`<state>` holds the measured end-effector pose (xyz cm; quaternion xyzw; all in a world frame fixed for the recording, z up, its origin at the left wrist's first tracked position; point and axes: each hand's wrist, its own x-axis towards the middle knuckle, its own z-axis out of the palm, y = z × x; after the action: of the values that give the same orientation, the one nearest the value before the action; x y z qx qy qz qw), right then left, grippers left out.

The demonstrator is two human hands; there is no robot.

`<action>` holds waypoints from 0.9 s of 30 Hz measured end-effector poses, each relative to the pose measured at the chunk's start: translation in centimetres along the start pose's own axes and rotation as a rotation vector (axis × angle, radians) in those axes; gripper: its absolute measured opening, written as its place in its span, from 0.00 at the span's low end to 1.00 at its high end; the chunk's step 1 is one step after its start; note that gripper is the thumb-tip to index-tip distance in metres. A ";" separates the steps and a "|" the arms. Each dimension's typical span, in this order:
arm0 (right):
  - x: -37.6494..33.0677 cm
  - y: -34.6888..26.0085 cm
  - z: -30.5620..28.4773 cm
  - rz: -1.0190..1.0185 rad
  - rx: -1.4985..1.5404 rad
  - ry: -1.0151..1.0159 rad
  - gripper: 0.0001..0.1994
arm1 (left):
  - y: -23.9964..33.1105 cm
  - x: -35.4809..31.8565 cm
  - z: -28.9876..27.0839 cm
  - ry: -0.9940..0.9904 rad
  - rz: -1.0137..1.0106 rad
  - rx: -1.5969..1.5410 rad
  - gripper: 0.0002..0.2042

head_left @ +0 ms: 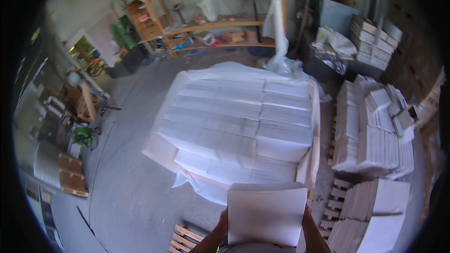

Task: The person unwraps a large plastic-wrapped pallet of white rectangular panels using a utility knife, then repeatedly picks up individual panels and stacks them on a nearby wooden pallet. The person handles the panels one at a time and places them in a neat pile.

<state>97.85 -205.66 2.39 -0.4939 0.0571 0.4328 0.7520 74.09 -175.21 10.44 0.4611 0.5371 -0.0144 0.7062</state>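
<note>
Close to my body I hold a thick white stack of what look like card sheets (266,215). My left hand (223,219) grips its left side and my right hand (307,212) its right side; both sets of fingers are partly hidden. Just beyond it stands a large open crate or bin with pale walls (315,126), lined with clear plastic film (194,188). Inside, similar white stacks (211,136) lie in close rows. The row nearest me (234,168) sits lower than the ones behind it.
To the right, pallets carry more white stacks (358,136) and sheets (386,197). A wooden pallet (185,240) lies on the floor at lower left. Behind the crate stand a film roll (278,23) and wooden shelves (215,29). Brown boxes (71,171) stand far left.
</note>
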 end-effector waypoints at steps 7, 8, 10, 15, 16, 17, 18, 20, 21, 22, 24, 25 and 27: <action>-0.7 5.1 0.0 0.060 0.025 0.225 0.15 | 3.4 8.0 0.3 -0.062 -0.323 0.082 0.21; -0.6 5.6 0.2 0.073 0.028 0.247 0.15 | 4.1 8.9 0.6 -0.075 -0.338 0.132 0.22; -0.2 6.4 0.5 0.096 0.042 0.284 0.15 | 4.7 10.3 0.9 -0.068 -0.321 0.307 0.24; 1.8 8.2 0.0 0.145 0.056 0.334 0.15 | 3.0 15.9 1.3 -0.178 -0.258 0.358 0.22; 2.4 8.5 -0.2 0.154 0.054 0.341 0.15 | 2.5 17.2 1.4 -0.181 -0.222 0.420 0.22; 2.9 8.7 -0.3 0.163 0.054 0.347 0.15 | 2.1 18.4 1.6 -0.207 -0.245 0.298 0.22; 3.5 8.8 -0.6 0.169 0.049 0.352 0.15 | 1.7 19.5 2.0 -0.214 -0.262 0.214 0.21; 4.8 8.9 -1.0 0.185 0.047 0.361 0.15 | 1.2 20.9 2.2 -0.232 -0.258 0.203 0.20; 5.3 8.9 -1.2 0.194 0.045 0.364 0.15 | 1.0 21.6 2.5 -0.246 -0.241 0.278 0.19; 5.9 8.9 -1.5 0.200 0.042 0.368 0.15 | 1.0 22.3 2.8 -0.247 -0.202 0.410 0.19; 7.1 9.0 -2.1 0.208 0.037 0.374 0.15 | 0.9 23.6 3.5 -0.263 -0.236 0.407 0.19; 7.9 8.9 -2.5 0.209 0.029 0.374 0.15 | 0.9 24.0 3.8 -0.276 -0.200 0.505 0.19; 8.9 8.9 -2.9 0.209 0.024 0.378 0.15 | 1.4 25.0 4.5 -0.305 -0.163 0.429 0.20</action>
<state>98.11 -201.45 -9.84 -0.5489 0.2533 0.4073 0.6846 88.78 -165.56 -8.01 0.5478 0.4443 -0.2538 0.6619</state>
